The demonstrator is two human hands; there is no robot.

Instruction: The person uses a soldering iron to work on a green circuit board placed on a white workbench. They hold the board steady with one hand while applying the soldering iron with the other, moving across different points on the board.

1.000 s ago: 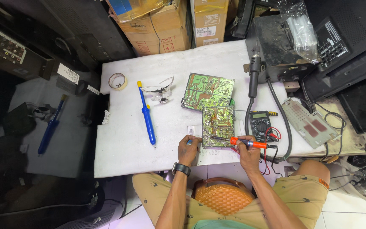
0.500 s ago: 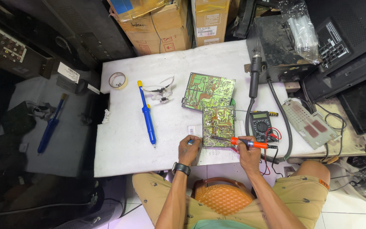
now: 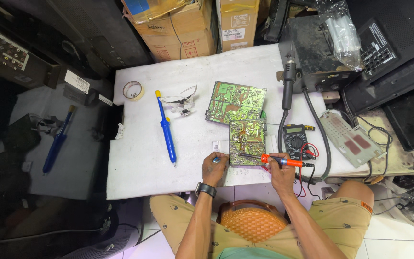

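Note:
My right hand [image 3: 281, 171] grips an orange-handled soldering iron [image 3: 274, 158], its metal tip lying across the near edge of a small green circuit board [image 3: 247, 139] on the white table [image 3: 140, 163]. My left hand [image 3: 214, 168] rests at the board's near left corner, fingers closed on a small thin item with a blue end; I cannot tell what it is. A larger green circuit board [image 3: 235, 101] lies just beyond the small one.
A blue desoldering pump [image 3: 166, 129], a tape roll [image 3: 132, 89] and clear safety glasses [image 3: 180, 103] lie on the table's left half. A black multimeter [image 3: 295, 139] with red and black leads sits right of the small board. Cardboard boxes [image 3: 178, 29] and black equipment [image 3: 312, 48] stand behind.

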